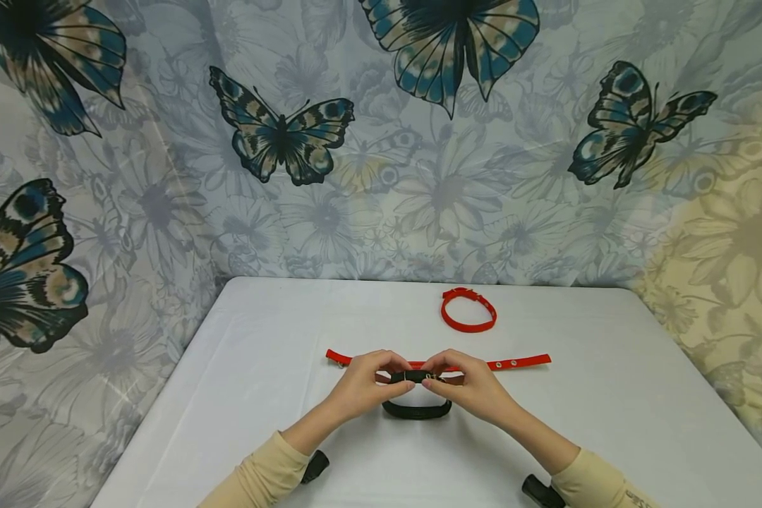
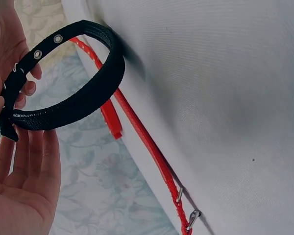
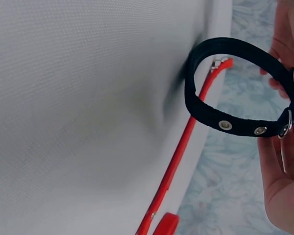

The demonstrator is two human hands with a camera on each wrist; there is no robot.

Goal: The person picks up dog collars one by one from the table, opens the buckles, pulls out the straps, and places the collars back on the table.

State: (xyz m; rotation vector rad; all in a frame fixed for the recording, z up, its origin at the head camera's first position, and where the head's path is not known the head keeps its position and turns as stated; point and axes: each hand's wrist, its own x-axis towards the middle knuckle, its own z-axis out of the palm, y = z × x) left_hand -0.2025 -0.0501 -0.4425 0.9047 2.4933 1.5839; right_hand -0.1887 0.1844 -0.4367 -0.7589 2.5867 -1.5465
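Note:
A black collar (image 1: pixel 417 411), bent into a ring, is held just above the white table by both hands. My left hand (image 1: pixel 360 386) pinches its upper part between thumb and fingers from the left. From the right, my right hand (image 1: pixel 476 388) pinches the same part beside the metal buckle. The right wrist view shows metal eyelets (image 3: pixel 225 125) and a D-ring (image 3: pixel 285 125) on the band. In the left wrist view, the strap tip (image 2: pixel 10 132) sticks out by the left fingers. Fingers partly hide the buckle.
A red collar (image 1: pixel 521 363) lies stretched out behind the hands, its metal buckle and ring (image 2: pixel 193 219) at the left end. Farther back lies another red collar (image 1: pixel 468 327), looped. The white table (image 1: pixel 260 331) meets a butterfly-patterned cloth (image 1: pixel 419 212) at its far edge.

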